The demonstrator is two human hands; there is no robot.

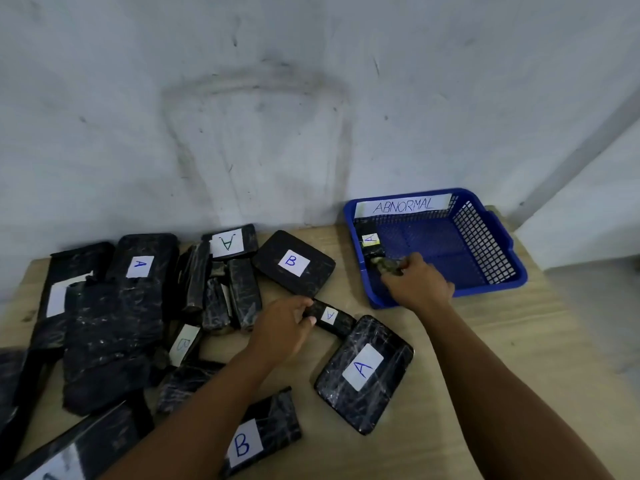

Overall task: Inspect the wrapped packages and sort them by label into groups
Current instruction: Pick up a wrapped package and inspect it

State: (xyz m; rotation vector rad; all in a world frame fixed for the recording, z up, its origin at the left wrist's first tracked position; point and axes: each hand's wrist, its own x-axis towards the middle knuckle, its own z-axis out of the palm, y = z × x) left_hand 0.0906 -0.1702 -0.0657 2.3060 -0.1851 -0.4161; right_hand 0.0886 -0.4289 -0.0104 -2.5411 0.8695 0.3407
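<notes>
Black wrapped packages with white labels lie on a wooden table (450,393). My left hand (284,327) grips one end of a small long package labelled A (332,317) lying on the table. My right hand (417,282) reaches over the near rim of a blue basket (491,244) tagged ABNORMAL and holds the torn end of a small package labelled A (372,245) inside it. A flat package labelled B (294,263) lies just behind my left hand. A flat package labelled A (363,374) sits in front of it.
A heap of several black packages (114,306), some labelled A or B, covers the table's left half. Another B package (263,434) lies at the near edge under my left forearm. A scuffed white wall (242,116) stands right behind the table.
</notes>
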